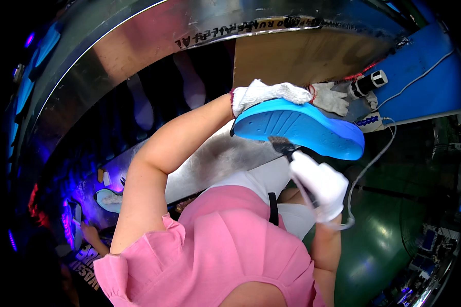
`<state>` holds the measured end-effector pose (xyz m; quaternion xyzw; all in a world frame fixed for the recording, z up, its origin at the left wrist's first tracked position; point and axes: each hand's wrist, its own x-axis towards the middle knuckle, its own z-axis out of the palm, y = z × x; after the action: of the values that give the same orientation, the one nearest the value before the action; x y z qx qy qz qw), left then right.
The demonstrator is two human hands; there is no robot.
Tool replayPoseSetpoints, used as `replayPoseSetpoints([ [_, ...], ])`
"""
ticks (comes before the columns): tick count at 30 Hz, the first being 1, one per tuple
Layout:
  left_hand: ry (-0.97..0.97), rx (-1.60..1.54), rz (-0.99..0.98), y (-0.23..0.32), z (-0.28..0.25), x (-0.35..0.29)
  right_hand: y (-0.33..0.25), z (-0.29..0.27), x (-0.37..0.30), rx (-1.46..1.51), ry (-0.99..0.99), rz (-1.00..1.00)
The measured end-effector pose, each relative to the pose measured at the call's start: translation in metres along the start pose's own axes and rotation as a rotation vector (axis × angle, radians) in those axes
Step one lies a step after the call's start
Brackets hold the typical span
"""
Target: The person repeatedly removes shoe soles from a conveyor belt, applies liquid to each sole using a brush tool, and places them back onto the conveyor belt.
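Observation:
My left hand (264, 94), in a white knit glove, grips the far edge of a bright blue shoe sole (307, 128). The sole is held tilted above a metal worktop, its grooved face showing. In my right hand (320, 184), also gloved in white and slightly blurred, is a brush (281, 145) with a dark head and short bristles. The bristles are at the sole's near edge; whether they touch it I cannot tell. A thin pale tube (361, 179) loops near my right wrist and runs up to the table at the right.
Beyond the sole lie a spare glove (332, 100) and a black-and-white cylinder (369, 83) beside a blue surface (420, 82). A brown board (292, 59) stands behind. Several soles (141, 105) sit in the dark recess. At left, another person's hand (89, 234) is near a shoe (74, 225).

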<state>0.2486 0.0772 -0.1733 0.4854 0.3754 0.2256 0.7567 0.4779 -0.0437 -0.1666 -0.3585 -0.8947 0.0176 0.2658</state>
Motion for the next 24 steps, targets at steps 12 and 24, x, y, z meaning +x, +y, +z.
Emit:
replayPoseSetpoints([
  [12, -0.248, -0.01, 0.263, -0.026, -0.066, 0.018, -0.002, -0.013, 0.02, 0.044, 0.177, 0.043],
  [24, -0.421, -0.697, 0.853, 0.039, -0.013, -0.167, -0.015, -0.005, -0.019, 0.581, 0.469, 0.133],
])
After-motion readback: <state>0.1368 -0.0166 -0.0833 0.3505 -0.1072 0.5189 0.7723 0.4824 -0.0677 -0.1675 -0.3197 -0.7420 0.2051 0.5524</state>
